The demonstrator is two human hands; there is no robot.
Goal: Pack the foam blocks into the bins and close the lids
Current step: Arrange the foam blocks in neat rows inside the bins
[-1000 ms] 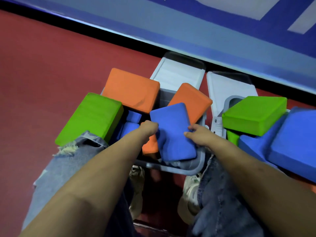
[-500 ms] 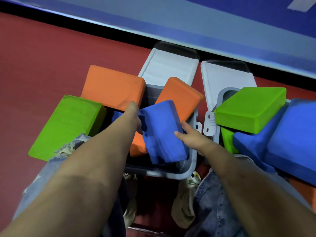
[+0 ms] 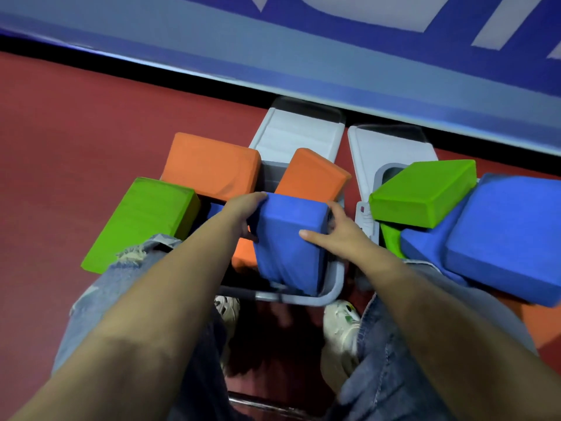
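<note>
While both forearms reach down over the knees, the two hands clamp one blue block (image 3: 288, 238) between them. Left hand (image 3: 243, 212) grips its left edge — fingers curled over the top corner, thumb side tucked down against the block's flank. Right hand (image 3: 337, 235) presses the right face, thumb laid flat across the front, fingers wrapped round the far edge. Block stands tilted in the near right corner of the left bin (image 3: 331, 294), lower end down inside the grey rim, upper end well above it.

Behind it a small orange block (image 3: 312, 174) leans up out of the same bin, touching the blue one's top edge. Another orange piece (image 3: 243, 253) shows low inside, just left of the held block; whether it is a separate block is hard to tell in the shadow. A large orange block (image 3: 212, 165) lies across the bin's far left corner, and a green block (image 3: 142, 223) rests tilted on the left rim, partly over a denim knee (image 3: 136, 268).

Left bin's lid (image 3: 297, 132) hangs open toward the blue wall (image 3: 273, 41). Right bin's lid (image 3: 391, 147) is open too — its bin (image 3: 368, 217) is piled past the rim: a green slab (image 3: 425, 189) on top, big blue blocks (image 3: 501, 232) spilling right.

Red floor (image 3: 76, 132) all round. White shoes (image 3: 340, 326) below the bin.
</note>
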